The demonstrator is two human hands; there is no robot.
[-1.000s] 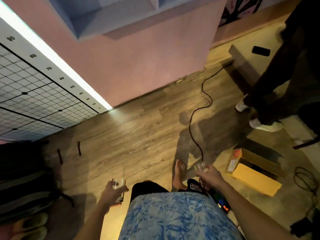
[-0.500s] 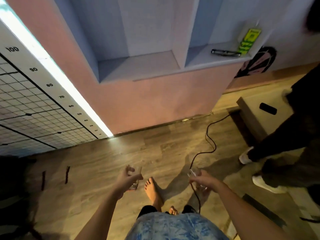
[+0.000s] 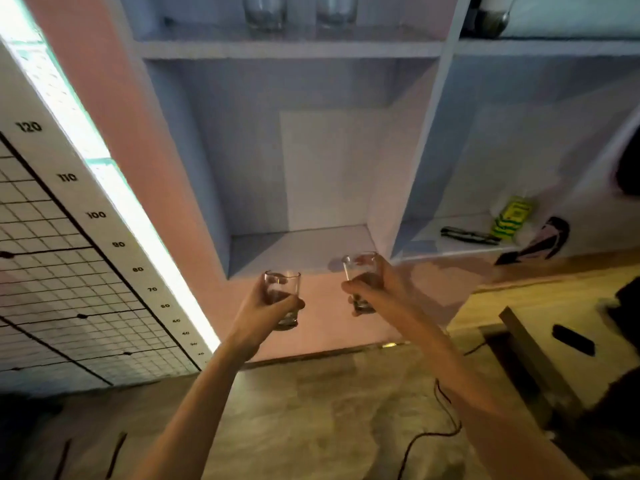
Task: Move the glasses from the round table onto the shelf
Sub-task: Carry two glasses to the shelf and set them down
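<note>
While both arms reach toward the shelf [image 3: 298,247], each of the hands is wrapped around a small clear glass: the left hand [image 3: 268,306] grips the left glass [image 3: 282,292], the right hand [image 3: 372,289] the right glass [image 3: 360,271], both upright in front of the lower compartment's edge. On the upper board stand two more clear glasses [image 3: 265,12], thick-based and round. Left of the pink-framed unit, a white gridded panel [image 3: 52,271] carries numerals 120, 110, 100, 90, 80, 70.
</note>
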